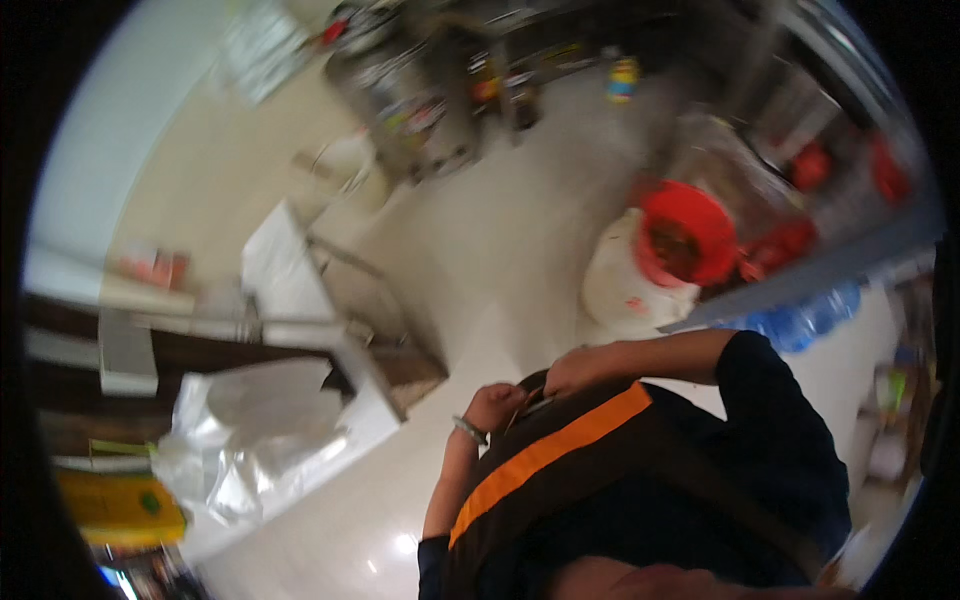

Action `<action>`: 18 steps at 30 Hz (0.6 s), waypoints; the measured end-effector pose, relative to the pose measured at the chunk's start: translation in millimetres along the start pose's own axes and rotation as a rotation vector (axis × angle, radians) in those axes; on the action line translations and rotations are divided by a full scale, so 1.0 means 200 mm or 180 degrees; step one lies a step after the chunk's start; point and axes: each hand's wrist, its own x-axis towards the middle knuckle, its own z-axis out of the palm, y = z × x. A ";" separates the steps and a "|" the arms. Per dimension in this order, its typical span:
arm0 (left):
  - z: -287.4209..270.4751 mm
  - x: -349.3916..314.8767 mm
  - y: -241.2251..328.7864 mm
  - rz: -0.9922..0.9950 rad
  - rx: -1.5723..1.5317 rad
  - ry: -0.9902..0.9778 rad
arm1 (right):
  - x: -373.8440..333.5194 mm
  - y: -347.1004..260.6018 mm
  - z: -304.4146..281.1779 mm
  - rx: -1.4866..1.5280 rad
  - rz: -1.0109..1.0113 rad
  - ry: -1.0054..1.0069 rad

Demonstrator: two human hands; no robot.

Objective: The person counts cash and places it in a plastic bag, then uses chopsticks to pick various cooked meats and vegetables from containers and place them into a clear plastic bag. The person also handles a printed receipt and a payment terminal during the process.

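At the brown apron's (565, 490) far edge, left hand (495, 407) and right hand (582, 370) are curled, grip indiscernible; its orange stripe (550, 457) is slanted up-right.

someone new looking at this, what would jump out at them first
Probably the bright red tub, right of centre in the upper half, beside a bulky whitish container. The orange band across the dark apron at lower centre would likely come next, with the left hand and right hand close together at the apron's front. Shiny, crumpled plastic at lower left also stands out.
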 end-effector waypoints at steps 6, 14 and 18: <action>-0.37 -0.22 -0.15 -0.0008 -0.1722 0.1995 | 0.42 0.12 -0.62 0.0168 -0.0515 0.0182; -1.67 0.62 -0.11 -0.0191 0.0181 0.3132 | 0.90 0.64 -1.12 0.1636 0.1321 0.0152; -2.36 0.97 0.10 -0.0224 0.0592 0.3597 | 0.92 0.91 -1.29 0.2082 0.1797 0.0196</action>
